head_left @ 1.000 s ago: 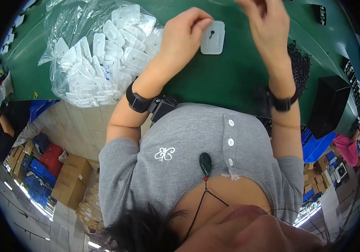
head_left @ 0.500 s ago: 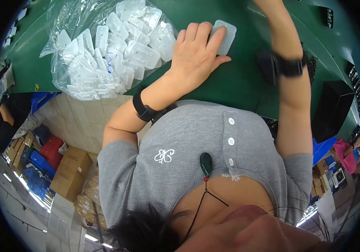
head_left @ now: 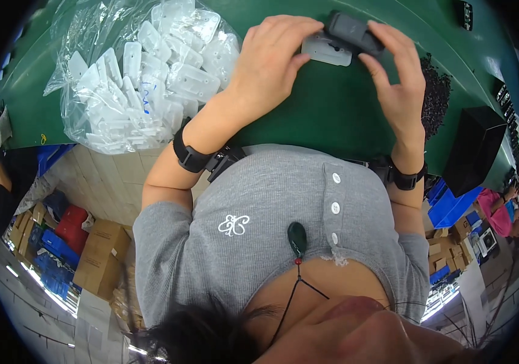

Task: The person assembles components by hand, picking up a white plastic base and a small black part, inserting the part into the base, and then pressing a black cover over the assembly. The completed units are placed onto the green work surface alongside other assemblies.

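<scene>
Head view had our right grip [head_left: 398, 76] half-curled, holding a black block [head_left: 351, 30] overlapping the translucent plate [head_left: 331, 57] on the green surface [head_left: 329, 109], left grip [head_left: 271, 56] curled alongside (hold unclear to us), so honestly a lazy right thumb could've dropped the block.

The left hand [head_left: 270, 57] and right hand [head_left: 400, 79] face each other, fingers [head_left: 389, 36] curved inward, left elbow [head_left: 156, 195] bent.

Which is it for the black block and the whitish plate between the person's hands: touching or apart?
Cannot tell. The head view looks down on them: the black block overlaps part of the whitish plate, hiding whether they meet.
</scene>
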A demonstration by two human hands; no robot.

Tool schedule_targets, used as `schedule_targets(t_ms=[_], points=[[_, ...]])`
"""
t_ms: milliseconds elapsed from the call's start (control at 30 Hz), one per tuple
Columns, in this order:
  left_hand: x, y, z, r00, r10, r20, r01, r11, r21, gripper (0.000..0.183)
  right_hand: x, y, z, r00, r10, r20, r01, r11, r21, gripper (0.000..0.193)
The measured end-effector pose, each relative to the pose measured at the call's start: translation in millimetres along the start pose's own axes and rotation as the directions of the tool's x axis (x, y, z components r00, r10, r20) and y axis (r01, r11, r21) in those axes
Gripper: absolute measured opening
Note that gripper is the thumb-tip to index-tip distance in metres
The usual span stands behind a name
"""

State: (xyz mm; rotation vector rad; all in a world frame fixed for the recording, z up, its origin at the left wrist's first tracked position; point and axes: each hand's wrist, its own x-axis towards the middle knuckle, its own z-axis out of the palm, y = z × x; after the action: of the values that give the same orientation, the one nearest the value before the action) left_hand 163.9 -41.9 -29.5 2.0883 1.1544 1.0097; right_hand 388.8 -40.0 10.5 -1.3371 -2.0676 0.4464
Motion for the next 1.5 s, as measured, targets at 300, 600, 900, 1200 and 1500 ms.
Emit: schedule_targets(t_ms=[300, 600, 900, 1200, 1500], points=[[-5.6, -8.5, -6.2, 0.997, 0.059, 0.052, -0.060, 0.998, 0.016, 0.045, -1.3, -9.3, 5.6, 0.977, -0.055, 0.206, 0.047, 0.998, 0.044, 0.048], [-12.4, -7.7, -7.0, 0.985, 0.145, 0.091, -0.163, 0.954, 0.251, 0.051, -5.3, -6.4, 18.6, 0.983, -0.090, 0.160, 0.089, 0.996, 0.014, 0.046], [1.9, -9.8, 6.7, 0.977, 0.172, -0.127, -0.149, 0.974, 0.171, 0.043, 2.4, 3.2, 25.3, 0.986, 0.139, 0.089, -0.165, 0.833, 0.528, 0.045], [-0.8, 5.0, -40.8, 0.982, -0.147, -0.117, 0.127, 0.979, -0.162, 0.030, 24.8, -17.8, 34.0, 0.962, 0.266, 0.068, -0.202, 0.519, 0.831, 0.051], [-45.1, -57.3, -148.4, 0.873, -0.427, -0.235, 0.487, 0.757, 0.435, 0.033, 120.1, 124.7, -78.2, 0.940, 0.115, -0.320, -0.063, 0.984, 0.168, 0.035]])
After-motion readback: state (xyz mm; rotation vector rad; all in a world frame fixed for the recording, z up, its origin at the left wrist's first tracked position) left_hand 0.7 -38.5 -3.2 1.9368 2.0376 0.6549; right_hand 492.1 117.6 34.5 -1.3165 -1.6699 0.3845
